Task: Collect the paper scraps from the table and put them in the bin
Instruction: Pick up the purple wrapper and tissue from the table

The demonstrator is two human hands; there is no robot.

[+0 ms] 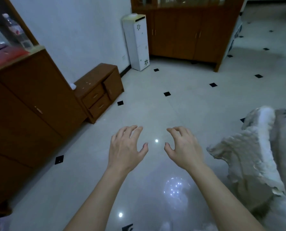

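My L hand (pixel 125 147) & R hand (pixel 183 147) both released, fingers loosely curled, holding nothing, side by side over floor (pixel 155 105). Drawers (pixel 98 92) at 10 o'clock, white dispenser (pixel 137 42) at 12, cabinet (pixel 185 30) at 1, cloth (pixel 255 155) at 3. Scraps, bin: can't tell where.

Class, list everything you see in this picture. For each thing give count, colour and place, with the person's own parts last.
Floor: one, pale grey, across the room.
Inset tiles: several, black, dotted over the floor.
Wall: one, white, back left.
Tall cabinet: one, brown, left edge.
Drawer unit: one, brown, low against the wall.
Water dispenser: one, white, back, against the wall.
Sideboard: one, brown, back right.
Cloth cover: one, greyish white, right edge.
Left hand: one, bare, empty, over the floor.
Right hand: one, bare, empty, beside it.
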